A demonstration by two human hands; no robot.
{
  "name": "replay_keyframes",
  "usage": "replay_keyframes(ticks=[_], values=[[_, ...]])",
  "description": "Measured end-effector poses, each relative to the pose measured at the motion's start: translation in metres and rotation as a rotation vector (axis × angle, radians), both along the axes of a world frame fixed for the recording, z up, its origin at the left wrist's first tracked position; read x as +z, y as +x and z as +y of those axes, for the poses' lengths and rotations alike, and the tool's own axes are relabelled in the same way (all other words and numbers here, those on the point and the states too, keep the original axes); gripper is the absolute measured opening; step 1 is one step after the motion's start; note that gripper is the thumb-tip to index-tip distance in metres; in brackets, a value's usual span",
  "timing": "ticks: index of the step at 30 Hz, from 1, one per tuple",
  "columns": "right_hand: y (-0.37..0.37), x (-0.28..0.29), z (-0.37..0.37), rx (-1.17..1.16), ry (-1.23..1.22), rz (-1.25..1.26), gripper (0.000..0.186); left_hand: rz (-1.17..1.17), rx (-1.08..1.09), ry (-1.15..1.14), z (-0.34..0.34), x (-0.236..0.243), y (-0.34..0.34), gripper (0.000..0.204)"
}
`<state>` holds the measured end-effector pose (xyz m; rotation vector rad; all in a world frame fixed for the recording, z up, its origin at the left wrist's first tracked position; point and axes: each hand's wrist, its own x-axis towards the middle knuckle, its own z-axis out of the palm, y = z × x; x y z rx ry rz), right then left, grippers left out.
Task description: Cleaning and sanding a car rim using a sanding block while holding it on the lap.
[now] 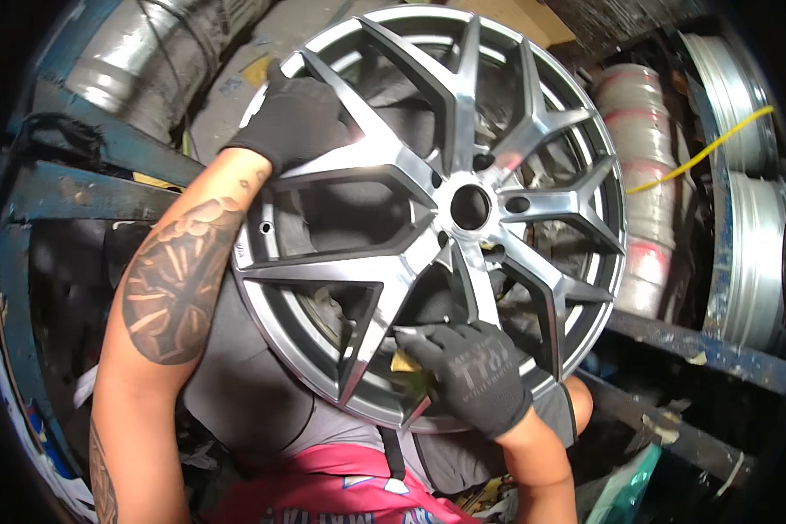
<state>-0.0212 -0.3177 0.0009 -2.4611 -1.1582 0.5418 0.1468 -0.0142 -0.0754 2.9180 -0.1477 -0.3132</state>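
Note:
A large alloy wheel rim, with bright machined spokes and dark grey sides, rests across my lap, face up and slightly tilted. My left hand, in a black glove, is closed over the rim's upper-left edge beside a spoke. Lower down, my right hand, also black-gloved, is closed among the lower spokes. Its fingers pinch a small yellow piece next to a spoke's side; its kind cannot be made out. A pale, thin shape shows by the fingertips, too blurred to name. The rim's round centre bore is open.
Silver wheel barrels stand in a blue metal rack at the right, beside a stack of dusty, red-marked rims. A yellow cord crosses there. Another wheel barrel lies at upper left, near a blue metal frame.

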Motion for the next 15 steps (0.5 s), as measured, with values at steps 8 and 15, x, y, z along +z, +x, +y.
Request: replay_keyframes(ticks=[8,15], values=[[0.000,-0.006,-0.001,-0.075,-0.012,0.049,0.060,-0.005,0.004,0.050,-0.006,0.009,0.001,0.057],[-0.004,0.004,-0.001,-0.075,-0.075,-0.025,0.052,-0.047,-0.033,-0.059,0.006,-0.005,-0.002,0.054]])
